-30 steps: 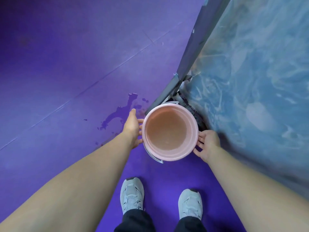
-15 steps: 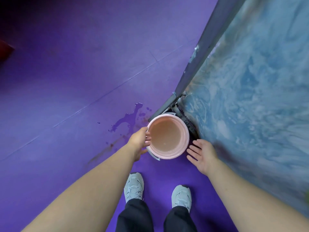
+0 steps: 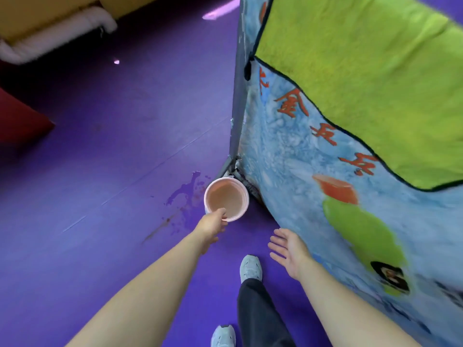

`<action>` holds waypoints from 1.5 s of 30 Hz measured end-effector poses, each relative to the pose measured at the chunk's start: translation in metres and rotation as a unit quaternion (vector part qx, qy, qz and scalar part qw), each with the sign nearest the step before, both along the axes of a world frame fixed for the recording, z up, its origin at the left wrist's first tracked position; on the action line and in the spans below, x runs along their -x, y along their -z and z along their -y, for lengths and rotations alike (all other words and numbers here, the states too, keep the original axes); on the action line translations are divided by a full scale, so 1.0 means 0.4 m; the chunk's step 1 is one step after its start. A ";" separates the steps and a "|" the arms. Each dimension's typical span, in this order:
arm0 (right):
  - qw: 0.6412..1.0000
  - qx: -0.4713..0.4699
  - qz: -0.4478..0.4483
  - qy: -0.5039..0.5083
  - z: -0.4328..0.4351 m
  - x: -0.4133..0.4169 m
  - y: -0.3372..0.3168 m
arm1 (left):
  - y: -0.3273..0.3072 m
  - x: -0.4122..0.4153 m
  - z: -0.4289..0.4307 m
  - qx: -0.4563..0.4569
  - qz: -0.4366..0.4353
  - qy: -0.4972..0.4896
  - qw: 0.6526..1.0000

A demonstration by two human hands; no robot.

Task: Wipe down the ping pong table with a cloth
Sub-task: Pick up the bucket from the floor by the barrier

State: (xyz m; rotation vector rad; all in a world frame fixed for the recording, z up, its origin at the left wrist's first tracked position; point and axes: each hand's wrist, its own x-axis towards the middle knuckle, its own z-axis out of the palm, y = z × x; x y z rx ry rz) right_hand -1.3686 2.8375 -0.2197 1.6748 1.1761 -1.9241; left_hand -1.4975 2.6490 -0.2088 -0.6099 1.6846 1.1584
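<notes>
Left hand (image 3: 213, 225): you have it clamped on the near rim of the bucket (image 3: 226, 180), which holds murky water.
Right hand (image 3: 290, 250): fingers spread, palm up, holding nothing.
Cloth (image 3: 363, 78): green, draped over the barrier (image 3: 288, 159) at far right, in neither hand.
Tip risk: if you lift by one side of the rim, the bucket could tilt and slop.
Puddle (image 3: 184, 194): just left of the bucket; your step could slip there.

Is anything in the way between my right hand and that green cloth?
Nothing visible. The right hand is open beside the blue panel; the green cloth lies draped on that panel, uncovered. The left hand grips the bucket.
</notes>
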 end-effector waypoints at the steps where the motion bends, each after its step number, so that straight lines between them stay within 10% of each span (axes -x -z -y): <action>1: 1.000 -0.006 -0.004 0.012 -0.002 -0.051 -0.007 | -0.004 -0.043 -0.009 -0.001 -0.003 0.019 1.000; 30: 0.913 -0.027 0.032 0.406 -0.369 -1.709 0.084 | 0.129 -1.539 -0.719 -0.001 0.029 0.453 0.891; 45: 0.927 -0.151 0.072 0.335 -0.653 -1.801 0.601 | 0.590 -1.718 -0.948 -0.047 0.020 0.351 0.935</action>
